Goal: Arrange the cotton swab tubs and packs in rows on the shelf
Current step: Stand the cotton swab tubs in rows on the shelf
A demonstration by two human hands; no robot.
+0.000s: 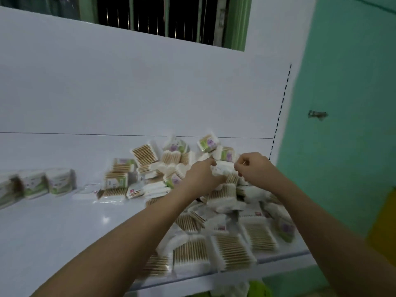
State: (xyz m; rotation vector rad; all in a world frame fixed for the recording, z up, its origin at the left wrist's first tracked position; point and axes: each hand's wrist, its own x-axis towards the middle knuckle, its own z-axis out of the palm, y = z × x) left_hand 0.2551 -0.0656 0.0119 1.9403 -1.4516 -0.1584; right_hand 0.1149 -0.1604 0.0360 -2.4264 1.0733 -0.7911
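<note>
A white swab pack (222, 169) sits atop the loose heap (214, 211) at centre right of the shelf (53, 228), pinched between the left hand (201, 179) and right hand (255, 168). Lifting it could send packs overhanging the lower-right shelf edge sliding off; three tubs (36, 184) stand at left.

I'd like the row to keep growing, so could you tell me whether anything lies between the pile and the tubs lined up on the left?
Yes: a loose flat pack lies on the shelf beside the tubs.
</note>
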